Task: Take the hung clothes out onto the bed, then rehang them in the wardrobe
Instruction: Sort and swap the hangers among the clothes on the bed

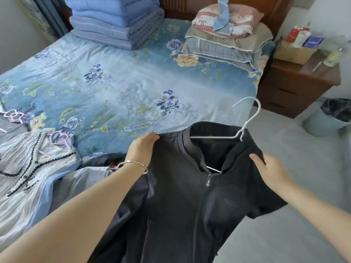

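A black zip-up jacket (pixel 182 196) on a white wire hanger (pixel 245 128) is held up over the near edge of the bed (pixel 117 78). My left hand (pixel 141 149) grips its left shoulder, fingers curled over the fabric. My right hand (pixel 269 168) holds the right shoulder, thumb on top. The hanger's hook points up and away from me. On the bed at the left lies a grey crinkled garment (pixel 24 168) with dark trim on a pink hanger (pixel 60 137). Another pink hanger (pixel 14 115) lies farther left.
Folded blue quilts (pixel 115 21) are stacked at the bed's far side, with pillows (pixel 226 40) at the headboard. A brown nightstand (pixel 296 86) with bottles stands at the right, and a bin (pixel 326 118) sits on the grey floor beside it.
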Available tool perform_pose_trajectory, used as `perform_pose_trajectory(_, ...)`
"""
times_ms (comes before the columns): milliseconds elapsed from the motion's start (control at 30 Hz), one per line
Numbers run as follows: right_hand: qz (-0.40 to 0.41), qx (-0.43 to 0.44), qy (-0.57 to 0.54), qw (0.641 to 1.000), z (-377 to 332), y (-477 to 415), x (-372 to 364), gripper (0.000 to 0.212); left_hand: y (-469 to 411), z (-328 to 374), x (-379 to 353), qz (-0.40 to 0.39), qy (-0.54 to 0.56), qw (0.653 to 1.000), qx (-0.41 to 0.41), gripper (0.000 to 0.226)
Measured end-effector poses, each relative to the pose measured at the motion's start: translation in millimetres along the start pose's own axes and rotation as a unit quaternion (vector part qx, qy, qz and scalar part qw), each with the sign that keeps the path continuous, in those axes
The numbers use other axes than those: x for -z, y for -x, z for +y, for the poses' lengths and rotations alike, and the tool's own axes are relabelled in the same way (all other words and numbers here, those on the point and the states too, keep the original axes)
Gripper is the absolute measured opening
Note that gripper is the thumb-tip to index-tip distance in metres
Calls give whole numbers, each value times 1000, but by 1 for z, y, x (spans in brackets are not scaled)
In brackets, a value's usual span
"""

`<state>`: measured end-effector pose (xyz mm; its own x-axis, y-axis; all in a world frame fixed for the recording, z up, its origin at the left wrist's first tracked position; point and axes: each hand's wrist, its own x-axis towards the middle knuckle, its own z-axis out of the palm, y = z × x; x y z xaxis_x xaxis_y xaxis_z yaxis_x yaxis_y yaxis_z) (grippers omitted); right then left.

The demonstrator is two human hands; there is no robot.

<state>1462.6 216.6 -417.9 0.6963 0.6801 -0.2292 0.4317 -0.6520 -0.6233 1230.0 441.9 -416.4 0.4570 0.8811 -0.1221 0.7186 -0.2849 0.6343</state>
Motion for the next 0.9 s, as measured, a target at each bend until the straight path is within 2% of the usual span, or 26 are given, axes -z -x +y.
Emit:
perform_pose_trajectory(67,-9,-11,21,1000,10,-35,-8,45,-26,0,-18,11,-35,999,21,27)
perform_pose_trajectory(167,-54,23,83,995,14,-74,-15,45,-69,7,-34,42,-87,994,40,29)
perform_pose_trajectory(233,-84,45,92,991,14,-102,-23,44,-107,12,-48,25,-118,992,31,31)
perform_pose_trajectory(367,14,38,50,998,10,-164,-31,49,-172,31,-78,18,-159,987,-12,31)
perform_pose_trajectory(433,77,39,37,996,10,-198,-28,56,-211,48,-95,43,-106,993,-8,26)
perform_pose_trajectory(500,145,50,47,987,14,-237,-26,68,-252,67,-114,60,-5,998,-1,25)
perform_pose_trajectory(567,171,47,60,982,21,-281,-36,66,-278,75,-134,26,49,998,-30,37)
perform_pose_trajectory(633,144,21,81,986,30,-321,-59,53,-279,59,-164,-23,32,998,-47,58)
perform_pose_trajectory(667,124,6,106,987,37,-337,-74,49,-270,42,-178,-45,14,998,-34,63)
perform_pose_trajectory(767,97,-2,192,977,57,-356,-125,68,-224,-29,-206,-127,-101,987,15,66)
perform_pose_trajectory(833,74,21,214,974,64,-344,-162,62,-196,-76,-210,-170,-164,968,80,65)
perform_pose_trajectory(900,11,37,217,975,66,-312,-197,49,-161,-111,-211,-200,-201,947,147,62)
